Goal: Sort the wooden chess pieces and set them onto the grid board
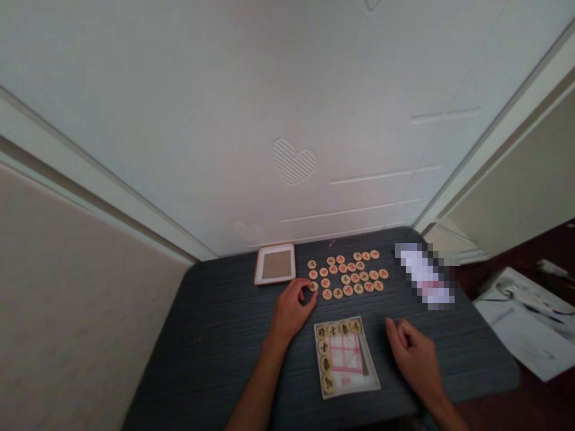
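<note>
My left hand (pixel 291 312) reaches to the left end of the loose pieces, its thumb and index finger closed round a Chinese chess piece (pixel 314 287) that lies on the table. Several more round wooden pieces (pixel 342 268) with red or black characters lie face up in uneven rows. Nearer me is a square white box (pixel 374 383). Large black-marked pieces (pixel 326 364) line its back and left sides, and a sheet with pink lines (pixel 345 350) shows inside. Right of the box, my right hand (pixel 414 356) rests as a loose fist, with nothing visible in it.
The dark table (pixel 215 341) stands against a white panel (pixel 215 149) with heart reliefs. A box lid (pixel 259 272) lies at the back left. A blurred-out pale item (pixel 424 278) lies at the back right. Beyond the right edge is a white box (pixel 534 335) with a cable.
</note>
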Tool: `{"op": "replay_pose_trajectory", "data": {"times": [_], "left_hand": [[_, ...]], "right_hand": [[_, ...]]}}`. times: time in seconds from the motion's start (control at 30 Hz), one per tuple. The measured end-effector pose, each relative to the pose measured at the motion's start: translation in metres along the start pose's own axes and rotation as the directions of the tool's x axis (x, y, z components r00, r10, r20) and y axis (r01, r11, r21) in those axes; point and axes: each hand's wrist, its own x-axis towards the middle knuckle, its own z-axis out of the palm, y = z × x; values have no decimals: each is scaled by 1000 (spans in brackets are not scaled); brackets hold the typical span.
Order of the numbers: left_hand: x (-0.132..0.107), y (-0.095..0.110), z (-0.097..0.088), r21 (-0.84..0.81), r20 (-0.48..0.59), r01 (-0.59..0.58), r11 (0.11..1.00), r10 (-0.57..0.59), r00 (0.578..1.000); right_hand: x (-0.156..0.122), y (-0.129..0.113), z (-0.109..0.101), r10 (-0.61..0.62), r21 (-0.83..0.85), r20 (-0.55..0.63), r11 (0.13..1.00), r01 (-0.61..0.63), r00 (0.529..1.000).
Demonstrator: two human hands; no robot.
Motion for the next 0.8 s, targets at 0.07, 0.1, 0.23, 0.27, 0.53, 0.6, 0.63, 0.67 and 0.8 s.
{"op": "replay_pose_trajectory", "data": {"times": [0.07,0.1,0.23,0.27,0.53,0.6,0.63,0.67,0.8], "left_hand": [[0,0,0,1,-5,-8,1000,8,1000],[0,0,-1,0,-12,-13,1000,13,1000],[0,1,-1,-9,-46,-25,1000,24,999],[0,1,-1,-12,-46,-25,1000,24,999],[0,1,-2,-1,-15,-16,1000,16,1000],[0,1,-2,2,-15,-13,1000,13,1000],[0,1,-2,3,-13,-12,1000,12,1000],[0,1,-1,5,-11,-11,1000,11,1000],[0,-1,0,21,-4,2,1000,-2,1000]], "right_hand": [[0,0,-1,7,8,9,1000,-7,1000],[0,0,-1,14,12,10,1000,-14,1000],[1,-1,-2,36,28,-3,999,-36,999],[1,-1,-2,36,32,-8,999,-35,999],[1,-1,-2,29,31,-23,999,-28,999],[1,-1,-2,27,31,-23,999,-26,999],[1,-1,-2,25,33,-23,999,-24,999],[1,-1,-3,22,34,-24,999,-21,999],[1,-1,-2,13,35,-34,999,-12,999]]}}
